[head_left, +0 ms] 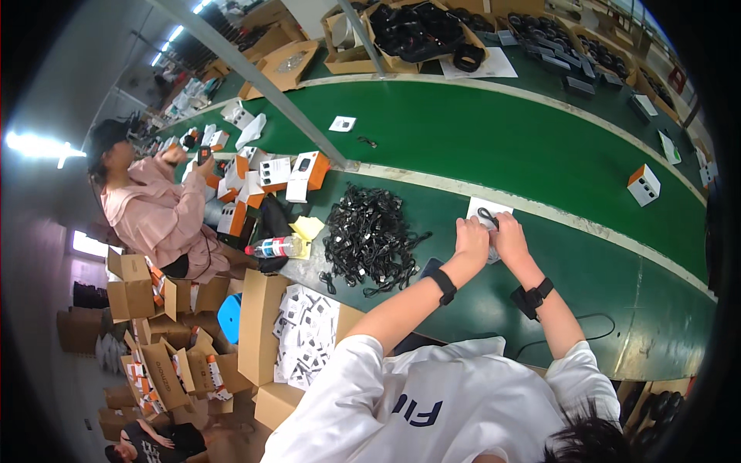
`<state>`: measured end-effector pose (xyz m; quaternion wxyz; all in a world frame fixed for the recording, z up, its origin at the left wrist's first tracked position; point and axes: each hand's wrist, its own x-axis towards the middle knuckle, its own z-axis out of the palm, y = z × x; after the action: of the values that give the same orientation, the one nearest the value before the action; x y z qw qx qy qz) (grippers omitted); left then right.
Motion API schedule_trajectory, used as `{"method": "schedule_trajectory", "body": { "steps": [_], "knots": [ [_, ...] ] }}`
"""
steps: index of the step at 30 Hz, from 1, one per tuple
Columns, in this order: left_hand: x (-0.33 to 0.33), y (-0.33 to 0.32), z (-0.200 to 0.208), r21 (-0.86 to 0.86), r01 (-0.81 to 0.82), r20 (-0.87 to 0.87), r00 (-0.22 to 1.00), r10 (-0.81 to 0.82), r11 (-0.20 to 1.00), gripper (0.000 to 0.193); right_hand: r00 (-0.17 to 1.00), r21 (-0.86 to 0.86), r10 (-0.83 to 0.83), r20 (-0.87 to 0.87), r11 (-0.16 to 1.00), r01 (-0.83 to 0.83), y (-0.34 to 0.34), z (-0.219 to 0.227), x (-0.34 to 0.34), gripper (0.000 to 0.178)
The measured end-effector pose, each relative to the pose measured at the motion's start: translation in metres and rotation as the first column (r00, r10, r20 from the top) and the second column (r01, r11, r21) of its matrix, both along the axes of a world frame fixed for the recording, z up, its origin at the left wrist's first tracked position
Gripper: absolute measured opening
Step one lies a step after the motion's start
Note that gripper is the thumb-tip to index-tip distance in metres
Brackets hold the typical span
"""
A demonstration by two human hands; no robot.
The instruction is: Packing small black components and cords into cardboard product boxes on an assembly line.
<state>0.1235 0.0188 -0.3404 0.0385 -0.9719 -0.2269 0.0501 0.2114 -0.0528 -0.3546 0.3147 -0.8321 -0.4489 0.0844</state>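
My two hands work close together at the far edge of the near green table. A short black cable [486, 217], looped into a small coil, shows at their fingertips, over a white paper [500, 206]. The fingers of my right hand [510, 238] are closed on the cable's right side. My left hand [472, 241] is curled in just beside it, and what its fingers grip is hidden. A pale, partly covered piece [493, 255] shows between the hands. Left of them lies a large heap of black cables [369, 239].
An open carton [262, 328] of white leaflets stands at the table's left end. A plastic bottle [279, 247] and orange-white boxes [306, 176] are near a person in pink [158, 212]. Beyond a pale rail runs a green belt [463, 131] carrying a box [644, 185].
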Motion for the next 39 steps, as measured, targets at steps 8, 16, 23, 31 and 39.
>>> {"method": "schedule_trajectory", "body": {
  "steps": [8, 16, 23, 31, 39],
  "knots": [
    [-0.004, 0.019, -0.006, -0.2, 0.027, 0.101, 0.995, -0.007, 0.98, 0.014, 0.953, 0.102, -0.001, -0.302, 0.994, 0.033, -0.007, 0.008, -0.01, 0.01],
    [-0.014, 0.021, -0.004, -0.284, 0.221, 0.413, 0.906, -0.088, 0.933, 0.013, 0.893, 0.072, 0.099, -0.44, 0.995, -0.075, -0.01, 0.001, 0.001, 0.013],
    [-0.01, 0.027, -0.021, -0.162, 0.187, 0.317, 0.94, -0.128, 0.969, 0.01, 0.89, 0.16, 0.059, -0.452, 0.987, 0.016, -0.014, 0.003, 0.003, 0.021],
    [-0.025, 0.031, -0.032, -0.096, 0.273, 0.381, 0.898, -0.218, 0.957, 0.008, 0.948, -0.029, 0.099, -0.302, 0.993, -0.113, -0.017, 0.022, 0.005, 0.015],
    [-0.032, 0.032, -0.038, -0.116, 0.293, 0.515, 0.835, -0.194, 0.949, 0.005, 0.97, 0.14, 0.172, 0.174, 0.97, -0.197, -0.011, 0.005, -0.012, 0.014]
  ]
}}
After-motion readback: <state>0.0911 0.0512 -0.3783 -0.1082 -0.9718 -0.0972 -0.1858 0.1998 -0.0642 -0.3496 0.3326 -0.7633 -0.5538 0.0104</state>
